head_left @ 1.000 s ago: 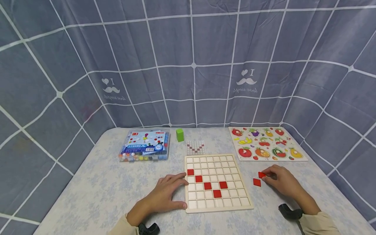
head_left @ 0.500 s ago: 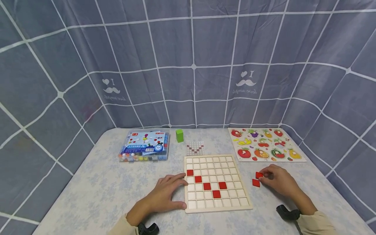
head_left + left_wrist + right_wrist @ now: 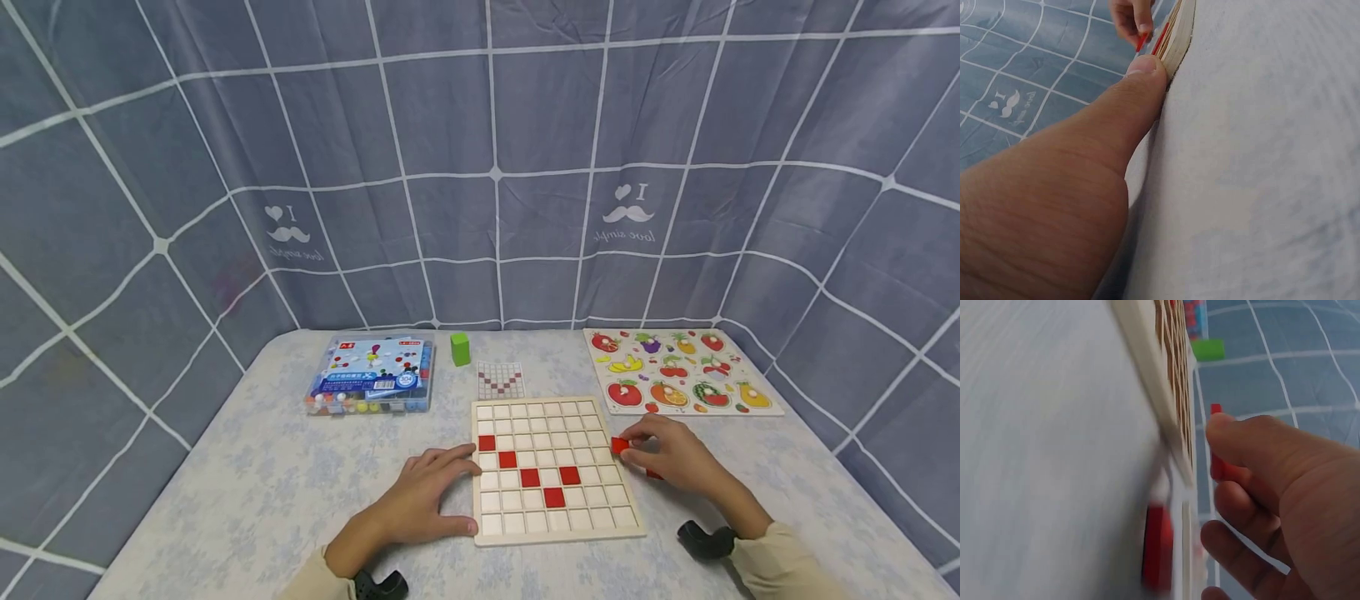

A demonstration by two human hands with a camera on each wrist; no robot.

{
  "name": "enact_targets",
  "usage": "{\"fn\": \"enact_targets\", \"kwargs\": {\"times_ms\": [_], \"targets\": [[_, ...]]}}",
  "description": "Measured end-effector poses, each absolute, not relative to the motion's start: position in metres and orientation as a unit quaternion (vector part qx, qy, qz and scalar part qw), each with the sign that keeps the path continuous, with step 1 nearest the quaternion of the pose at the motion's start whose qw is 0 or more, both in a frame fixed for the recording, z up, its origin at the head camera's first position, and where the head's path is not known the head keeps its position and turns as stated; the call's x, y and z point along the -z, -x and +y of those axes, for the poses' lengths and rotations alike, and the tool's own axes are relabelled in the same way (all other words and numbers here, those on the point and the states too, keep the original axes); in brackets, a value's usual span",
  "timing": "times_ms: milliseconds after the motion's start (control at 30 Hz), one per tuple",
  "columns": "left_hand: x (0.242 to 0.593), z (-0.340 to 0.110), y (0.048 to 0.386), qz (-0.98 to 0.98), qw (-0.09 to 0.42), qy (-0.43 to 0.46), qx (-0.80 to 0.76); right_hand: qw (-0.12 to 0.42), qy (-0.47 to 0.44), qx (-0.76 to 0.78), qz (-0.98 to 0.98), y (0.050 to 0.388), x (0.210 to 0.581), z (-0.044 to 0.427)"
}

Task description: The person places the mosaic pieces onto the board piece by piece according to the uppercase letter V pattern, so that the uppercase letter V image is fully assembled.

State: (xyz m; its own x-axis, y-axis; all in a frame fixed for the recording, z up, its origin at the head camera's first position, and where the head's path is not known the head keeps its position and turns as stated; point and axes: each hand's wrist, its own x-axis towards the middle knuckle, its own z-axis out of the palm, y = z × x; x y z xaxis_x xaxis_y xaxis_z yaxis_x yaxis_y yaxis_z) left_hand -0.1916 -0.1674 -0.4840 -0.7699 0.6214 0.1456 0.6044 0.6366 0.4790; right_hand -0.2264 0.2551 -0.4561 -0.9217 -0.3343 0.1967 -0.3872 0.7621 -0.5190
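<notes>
In the head view a wooden grid board [image 3: 558, 533] lies on the table, with several red tiles [image 3: 554, 497] set in its cells in a slanting pattern. My left hand [image 3: 423, 498] rests along the board's left edge, thumb and fingers spread and touching the rim. At the board's right edge, my right hand [image 3: 671, 454] pinches a red square tile [image 3: 619, 445] between thumb and fingers. The right wrist view shows this tile [image 3: 1216, 469] held on edge, above the table. Another red tile [image 3: 654, 474] lies on the table, partly hidden beneath the right hand.
A small pattern card [image 3: 501, 380] lies behind the board, near a green block [image 3: 460, 349]. To the left stands a clear plastic box [image 3: 369, 375] of colourful parts. A fruit puzzle board [image 3: 682, 371] lies back right. A tiled-print curtain [image 3: 442, 217] encloses the table.
My right hand has picked up one of two loose red tiles and carried it left to the board's right edge. The left hand stays in place.
</notes>
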Motion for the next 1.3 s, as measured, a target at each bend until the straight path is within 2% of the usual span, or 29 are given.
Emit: {"fn": "enact_targets", "kwargs": {"times_ms": [300, 733, 1300], "targets": [[0.484, -0.167, 0.192, 0.904, 0.012, -0.340, -0.258, 0.016, -0.267, -0.289, -0.919, 0.237, 0.455, 0.222], [0.482, -0.166, 0.193, 0.907, 0.025, -0.333, -0.256, 0.013, -0.279, -0.307, -0.910, 0.241, 0.460, 0.217], [0.484, -0.168, 0.192, 0.905, 0.025, -0.334, -0.263, -0.020, -0.271, -0.339, -0.901, 0.243, 0.465, 0.219]]}}
